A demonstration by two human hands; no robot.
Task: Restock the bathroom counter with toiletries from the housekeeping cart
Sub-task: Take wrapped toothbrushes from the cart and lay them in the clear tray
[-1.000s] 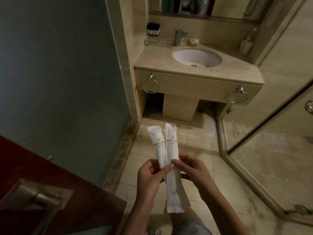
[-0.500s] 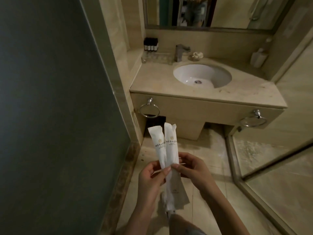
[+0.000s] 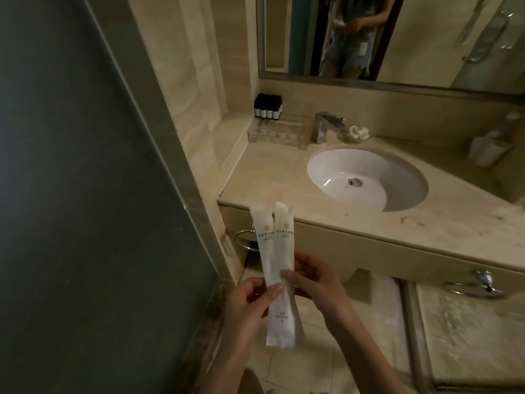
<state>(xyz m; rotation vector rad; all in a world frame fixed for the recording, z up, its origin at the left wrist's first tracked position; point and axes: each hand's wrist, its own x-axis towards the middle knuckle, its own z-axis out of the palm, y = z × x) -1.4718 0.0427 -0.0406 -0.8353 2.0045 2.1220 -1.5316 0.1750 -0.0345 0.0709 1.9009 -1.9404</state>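
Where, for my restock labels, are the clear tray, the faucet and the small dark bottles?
clear tray point(image 3: 277, 139), head view, front wall.
faucet point(image 3: 318, 132), head view, upright body.
small dark bottles point(image 3: 268, 112), head view, a middle bottle's label.

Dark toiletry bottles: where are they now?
In the head view, the dark bottles stand at the back left corner of the counter, by the far edge of the clear tray, left of the faucet.

White basin point(image 3: 341, 172) sits under a chrome faucet point(image 3: 324, 129) — mirror point(image 3: 426, 38) above, towel ring point(image 3: 483, 279) lower right.
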